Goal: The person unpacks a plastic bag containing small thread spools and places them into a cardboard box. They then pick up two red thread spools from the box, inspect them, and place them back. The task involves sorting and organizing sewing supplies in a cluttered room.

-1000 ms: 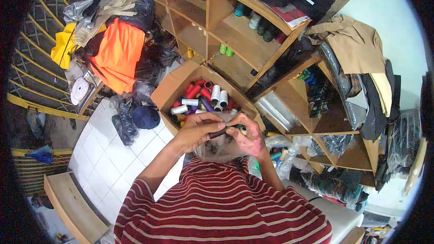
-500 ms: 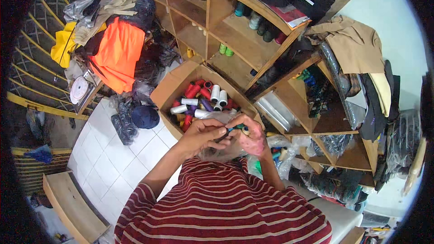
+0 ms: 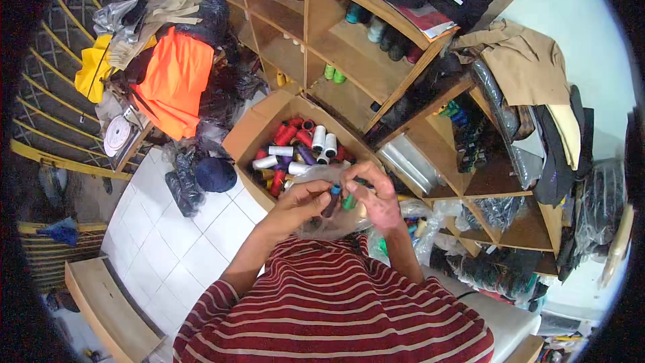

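Between the thumb and fingers of my left hand [image 3: 301,203] is a slim dark thread spool [image 3: 329,206] with a blue top end, tilted. Close on its right, my right hand [image 3: 375,196] has curled fingers around a green thread spool [image 3: 348,202], partly covered by the thumb. The two spools are near each other but look apart. Beneath both hands lies a clear plastic bag [image 3: 316,228], against the striped shirt. Just beyond the hands stands an open cardboard box [image 3: 245,136] with several red, white and purple thread cones [image 3: 306,156] in it.
Wooden shelves [image 3: 349,47] with more thread cones rise behind the box. Right of my arm lies another clear bag [image 3: 423,218] with spools. Dark plastic bundles [image 3: 181,181] and a navy round thing [image 3: 216,174] sit on the white tiles [image 3: 191,242]; orange cloth [image 3: 178,81] hangs at the left.
My hands have drawn slightly apart. The dark spool with the blue end now shows more fully in my left hand, and a green spool has come into sight at my right hand.
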`<state>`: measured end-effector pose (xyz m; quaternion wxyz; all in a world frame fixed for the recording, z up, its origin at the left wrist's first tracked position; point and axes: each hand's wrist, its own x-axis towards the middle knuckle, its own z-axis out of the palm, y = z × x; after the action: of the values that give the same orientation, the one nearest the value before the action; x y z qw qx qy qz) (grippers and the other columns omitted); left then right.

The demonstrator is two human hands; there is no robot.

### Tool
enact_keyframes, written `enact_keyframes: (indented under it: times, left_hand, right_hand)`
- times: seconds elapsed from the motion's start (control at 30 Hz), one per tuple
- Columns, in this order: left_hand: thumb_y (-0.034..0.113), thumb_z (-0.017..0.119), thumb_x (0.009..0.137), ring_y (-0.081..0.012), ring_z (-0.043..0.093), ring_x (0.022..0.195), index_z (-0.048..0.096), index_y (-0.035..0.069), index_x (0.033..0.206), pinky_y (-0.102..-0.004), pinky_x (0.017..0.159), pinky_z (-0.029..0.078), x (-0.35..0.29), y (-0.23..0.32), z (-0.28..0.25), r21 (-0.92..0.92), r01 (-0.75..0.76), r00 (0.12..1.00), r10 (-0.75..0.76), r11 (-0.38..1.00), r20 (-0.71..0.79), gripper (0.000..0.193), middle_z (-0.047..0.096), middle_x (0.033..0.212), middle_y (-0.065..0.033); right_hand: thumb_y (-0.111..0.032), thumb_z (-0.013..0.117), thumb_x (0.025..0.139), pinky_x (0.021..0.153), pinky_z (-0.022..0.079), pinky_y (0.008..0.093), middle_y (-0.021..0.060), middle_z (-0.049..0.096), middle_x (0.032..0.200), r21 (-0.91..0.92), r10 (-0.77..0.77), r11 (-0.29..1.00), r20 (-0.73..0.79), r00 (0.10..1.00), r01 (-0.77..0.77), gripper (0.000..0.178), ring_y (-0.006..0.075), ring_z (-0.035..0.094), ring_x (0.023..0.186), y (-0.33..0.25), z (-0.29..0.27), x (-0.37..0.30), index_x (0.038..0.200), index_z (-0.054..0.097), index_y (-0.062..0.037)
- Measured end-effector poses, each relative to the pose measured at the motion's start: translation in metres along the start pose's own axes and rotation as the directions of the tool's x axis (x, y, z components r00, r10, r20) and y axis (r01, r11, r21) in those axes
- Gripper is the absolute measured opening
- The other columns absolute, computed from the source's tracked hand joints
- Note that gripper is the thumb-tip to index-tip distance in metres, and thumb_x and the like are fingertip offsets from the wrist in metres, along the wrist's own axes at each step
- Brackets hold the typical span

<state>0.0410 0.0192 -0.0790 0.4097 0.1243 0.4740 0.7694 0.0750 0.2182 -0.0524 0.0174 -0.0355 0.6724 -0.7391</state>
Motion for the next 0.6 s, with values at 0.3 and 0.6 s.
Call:
enact_keyframes:
  times: [0.3,0.6]
  left_hand:
    - [0.02,0.057,0.094,-0.0049,0.051,0.067,0.054,0.002,0.12,-0.0276,0.072,0.05,-0.004,-0.007,0.024,-0.101,-0.045,0.996,0.037,0.994,-0.084,0.031,0.062,0.099,-0.003]
    - [0.022,0.052,0.096,-0.0206,0.06,0.102,0.05,0.001,0.124,-0.0411,0.089,0.051,-0.001,-0.02,0.022,-0.419,-0.146,0.989,0.134,0.896,-0.057,0.035,0.059,0.115,-0.0113]
  right_hand:
    - [-0.011,0.051,0.094,0.088,0.044,0.0329,0.0096,0.061,0.104,-0.154,-0.123,0.98,0.007,0.992,0.123,0.012,0.0188,0.058,0.099,-0.003,0.003,0.003,0.103,0.053,-0.0029]
    - [-0.023,0.039,0.102,0.077,0.05,0.0289,0.0142,0.063,0.1,0.303,0.097,0.953,-0.292,0.951,-0.004,0.023,0.0183,0.062,0.089,0.007,0.01,0.003,0.112,0.046,-0.0039]
